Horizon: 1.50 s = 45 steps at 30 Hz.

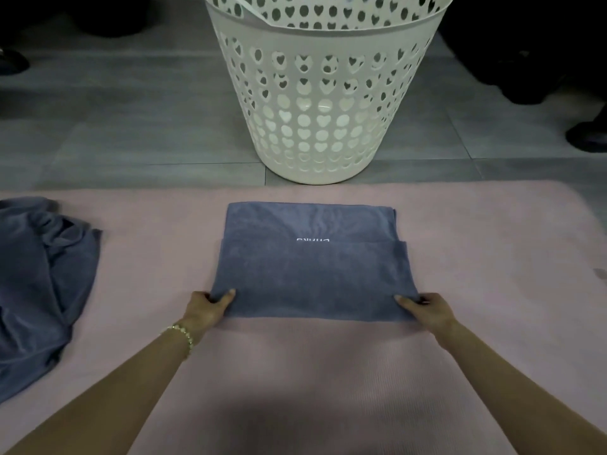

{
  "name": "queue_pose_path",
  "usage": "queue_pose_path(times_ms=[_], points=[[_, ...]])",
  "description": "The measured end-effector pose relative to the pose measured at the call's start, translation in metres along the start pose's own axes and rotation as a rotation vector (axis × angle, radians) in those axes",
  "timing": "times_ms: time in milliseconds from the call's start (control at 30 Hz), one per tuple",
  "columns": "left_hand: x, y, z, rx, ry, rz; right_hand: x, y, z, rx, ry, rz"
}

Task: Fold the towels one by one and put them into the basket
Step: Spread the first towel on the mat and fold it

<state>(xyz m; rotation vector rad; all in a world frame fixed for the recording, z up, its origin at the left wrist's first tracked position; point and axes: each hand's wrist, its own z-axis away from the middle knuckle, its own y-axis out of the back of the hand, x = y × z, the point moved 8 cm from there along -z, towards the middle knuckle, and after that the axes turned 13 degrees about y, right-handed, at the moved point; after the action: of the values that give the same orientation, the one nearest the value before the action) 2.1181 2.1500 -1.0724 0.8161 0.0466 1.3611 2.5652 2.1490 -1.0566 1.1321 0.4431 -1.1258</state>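
On the pink ribbed mat (328, 372), left hand (205, 307) and right hand (430, 308) pinch the near corners of the half-folded blue terry towel (312, 277), probably for a further fold.

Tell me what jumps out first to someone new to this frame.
The half-folded blue-grey towel lies midway on the pink mat, its near corners pinched by the left hand and right hand. Beyond it a white basket with heart-shaped holes stands on the grey floor. A second, crumpled towel lies at the mat's left edge.
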Motion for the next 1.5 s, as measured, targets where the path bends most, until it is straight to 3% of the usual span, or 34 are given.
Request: queue_pose_path(times_ms=[133,267,400,467,533,633,767,867,967,1067,1167,1200,1267,1367,1500], points=[[0.010,-0.009,0.001,-0.100,0.006,0.163,0.005,-0.008,-0.008,0.015,-0.098,-0.166],[0.007,-0.001,-0.001,-0.224,-0.024,0.300,-0.001,-0.006,-0.001,0.005,-0.038,-0.254],[-0.003,0.015,0.015,-0.472,-0.049,0.375,0.011,-0.001,0.027,-0.211,-0.033,-0.411],[-0.026,0.017,0.023,-0.645,0.000,0.228,0.025,-0.004,0.050,-0.348,-0.060,-0.442],[-0.054,0.015,0.032,-0.747,0.043,-0.084,0.046,-0.006,0.064,-0.427,-0.084,-0.372],[-0.060,0.017,0.015,-0.534,-0.095,-0.448,0.062,-0.003,0.057,-0.426,0.006,0.000],[0.004,0.035,0.003,0.053,-0.499,-0.403,0.028,0.021,0.022,-0.048,0.234,0.255],[0.028,0.010,0.014,0.045,-0.703,-0.626,-0.014,0.012,0.008,-0.016,0.356,0.332],[0.027,-0.003,0.007,0.044,-0.705,-0.808,-0.012,0.001,-0.008,-0.088,0.253,0.210],[0.036,0.006,0.010,0.019,-0.692,-0.682,-0.005,0.006,-0.016,-0.080,0.224,0.249],[0.033,0.017,0.010,-0.378,-0.387,-0.192,-0.019,0.024,-0.015,-0.064,0.327,0.316],[0.029,0.018,0.013,-0.523,-0.281,-0.079,-0.024,0.028,-0.013,-0.078,0.371,0.339],[0.026,0.022,0.017,-0.658,-0.192,0.008,-0.033,0.037,-0.010,-0.084,0.447,0.445],[0.035,0.030,0.019,-0.674,-0.175,0.143,-0.050,0.053,-0.012,0.000,0.509,0.367],[0.064,0.036,-0.004,-0.473,-0.209,0.314,-0.073,0.046,-0.033,0.018,0.449,0.012]])
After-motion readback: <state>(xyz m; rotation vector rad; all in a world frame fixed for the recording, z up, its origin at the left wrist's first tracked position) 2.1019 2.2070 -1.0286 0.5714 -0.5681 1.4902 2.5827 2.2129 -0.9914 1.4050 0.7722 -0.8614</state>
